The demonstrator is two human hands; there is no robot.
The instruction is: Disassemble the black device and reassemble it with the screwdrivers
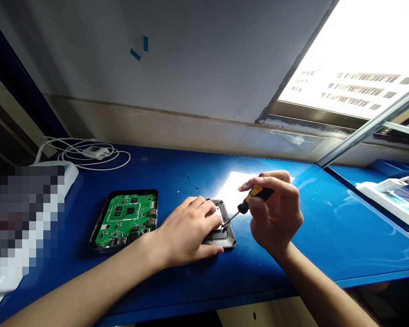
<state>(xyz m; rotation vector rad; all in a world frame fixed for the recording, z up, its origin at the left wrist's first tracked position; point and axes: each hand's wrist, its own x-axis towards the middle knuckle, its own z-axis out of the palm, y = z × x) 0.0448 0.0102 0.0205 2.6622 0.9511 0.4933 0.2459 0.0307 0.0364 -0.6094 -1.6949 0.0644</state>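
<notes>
My left hand lies over a black plastic cover, thumb along its near side and fingers across its far side, holding it against the table. A white piece lies inside the cover, partly hidden under my fingers. In my right hand is a screwdriver with a black and yellow handle, gripped between thumb and fingers. It tilts down to the left, and its tip meets the inside of the cover near my left index finger. Left of the cover sits a black case with a green circuit board facing up.
Several tiny dark screws lie beyond my left hand on the blue table. A white cable with a charger is coiled at the back left. Power strips stand at the far left and at right, where part of another person's hand shows.
</notes>
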